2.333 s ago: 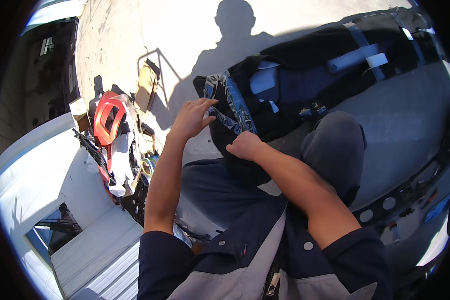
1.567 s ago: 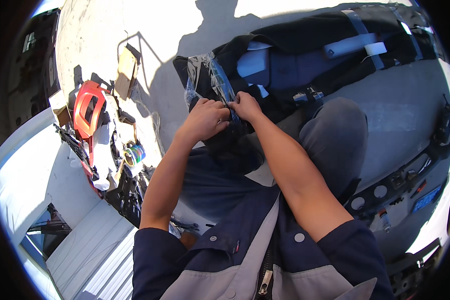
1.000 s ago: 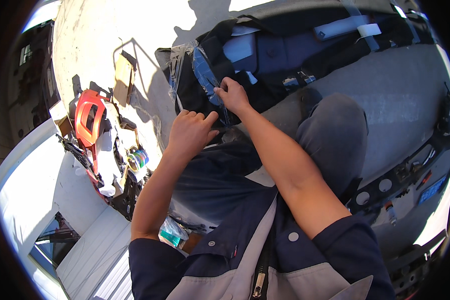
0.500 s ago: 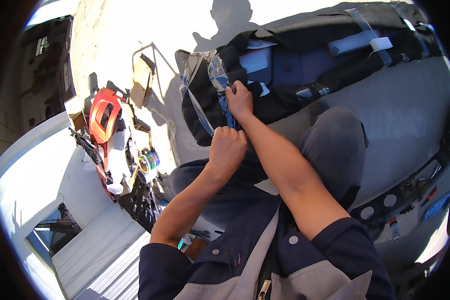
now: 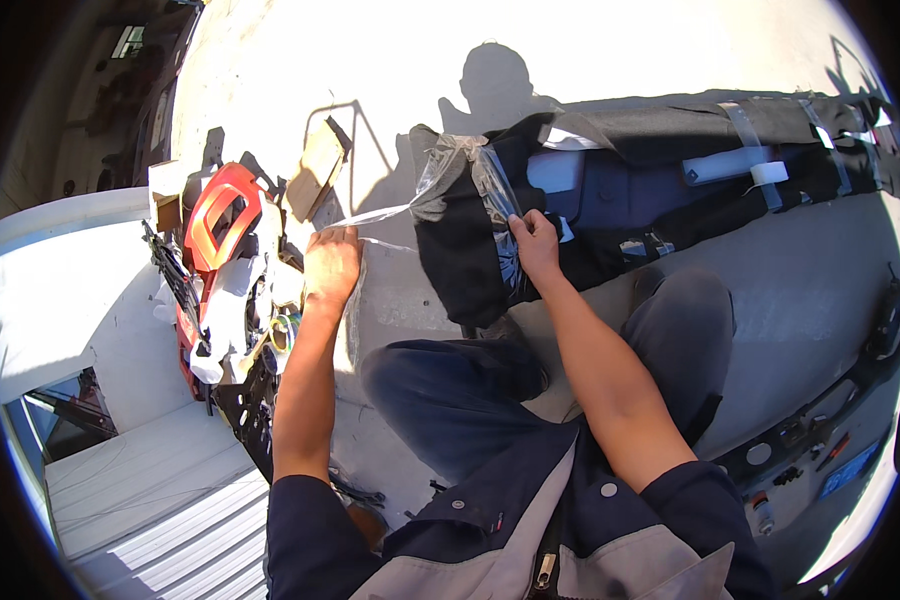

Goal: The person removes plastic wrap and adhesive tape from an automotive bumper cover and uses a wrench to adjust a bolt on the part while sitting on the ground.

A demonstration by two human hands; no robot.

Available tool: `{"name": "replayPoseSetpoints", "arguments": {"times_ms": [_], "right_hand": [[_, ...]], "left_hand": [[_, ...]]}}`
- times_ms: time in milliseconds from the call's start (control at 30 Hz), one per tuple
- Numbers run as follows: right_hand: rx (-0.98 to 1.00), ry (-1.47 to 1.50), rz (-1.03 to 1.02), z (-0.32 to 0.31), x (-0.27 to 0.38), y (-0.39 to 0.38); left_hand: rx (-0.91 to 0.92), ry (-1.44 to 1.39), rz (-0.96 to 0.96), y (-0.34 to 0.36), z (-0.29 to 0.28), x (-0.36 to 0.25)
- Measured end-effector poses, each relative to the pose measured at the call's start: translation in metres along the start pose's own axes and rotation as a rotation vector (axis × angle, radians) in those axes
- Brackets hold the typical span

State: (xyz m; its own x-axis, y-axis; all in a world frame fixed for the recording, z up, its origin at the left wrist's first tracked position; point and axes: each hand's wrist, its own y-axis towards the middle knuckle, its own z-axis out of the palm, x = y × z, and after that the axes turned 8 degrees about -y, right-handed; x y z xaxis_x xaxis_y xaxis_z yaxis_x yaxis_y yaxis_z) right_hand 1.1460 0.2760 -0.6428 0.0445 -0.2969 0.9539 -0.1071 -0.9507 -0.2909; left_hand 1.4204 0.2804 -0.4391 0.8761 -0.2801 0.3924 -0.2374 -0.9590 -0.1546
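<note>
A long bundle wrapped in thick black cloth lies on the ground before me, with a dark bluish part showing through its open top. Clear tape runs over its left end. My left hand, out to the left of the bundle, is closed on a strip of clear tape pulled taut from that end. My right hand pinches the wrinkled tape at the bundle's near side. Its fingertips partly hide what they grip.
At the left lie a red plastic part, a piece of cardboard and a heap of mixed scraps. A white ribbed panel is at the lower left. Toward the right lie a long black part and a small spray can.
My left hand has moved away from the bundle to the left, drawing a tape strip out with it. My right hand stays on the bundle's tape. The view has shifted.
</note>
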Motion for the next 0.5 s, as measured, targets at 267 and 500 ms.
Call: {"name": "replayPoseSetpoints", "arguments": {"times_ms": [267,500], "right_hand": [[-0.010,-0.047,0.026,-0.009,-0.020,-0.021],[0.093,-0.079,0.042,-0.011,-0.011,-0.025]], "left_hand": [[-0.063,-0.910,-0.725,0.102,0.090,-0.031],[-0.136,-1.275,-0.501,0.102,0.117,0.014]]}}
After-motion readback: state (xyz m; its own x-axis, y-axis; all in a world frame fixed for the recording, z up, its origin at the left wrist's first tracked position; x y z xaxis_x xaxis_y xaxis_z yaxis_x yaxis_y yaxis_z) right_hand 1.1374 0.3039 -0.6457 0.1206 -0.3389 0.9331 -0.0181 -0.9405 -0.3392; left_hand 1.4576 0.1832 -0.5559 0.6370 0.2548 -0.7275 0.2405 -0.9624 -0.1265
